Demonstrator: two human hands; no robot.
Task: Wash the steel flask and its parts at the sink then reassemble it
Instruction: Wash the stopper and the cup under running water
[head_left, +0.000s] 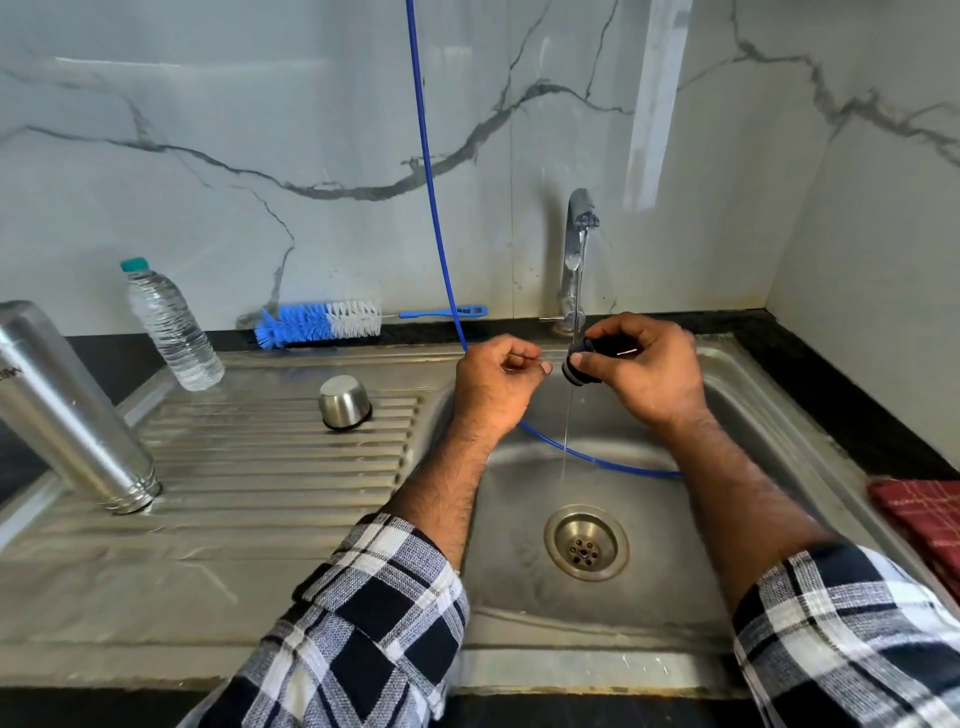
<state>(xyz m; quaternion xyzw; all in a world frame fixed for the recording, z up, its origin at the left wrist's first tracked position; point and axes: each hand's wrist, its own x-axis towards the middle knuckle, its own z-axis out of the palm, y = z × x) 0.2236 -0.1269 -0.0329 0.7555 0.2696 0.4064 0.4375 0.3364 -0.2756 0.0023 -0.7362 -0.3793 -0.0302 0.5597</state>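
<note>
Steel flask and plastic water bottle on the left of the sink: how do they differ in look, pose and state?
The steel flask is opaque brushed metal; the plastic water bottle is clear and ribbed. The flask stands mouth down on the ribbed drainboard with its cap off; the bottle stands mouth up with a teal cap on. The flask looks larger, though it is nearer the camera. Both lean in this wide-angle view and neither hand touches them.

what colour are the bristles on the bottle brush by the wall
Blue, with white bristles nearest the handle on the bottle brush; the head view shows it.
</note>
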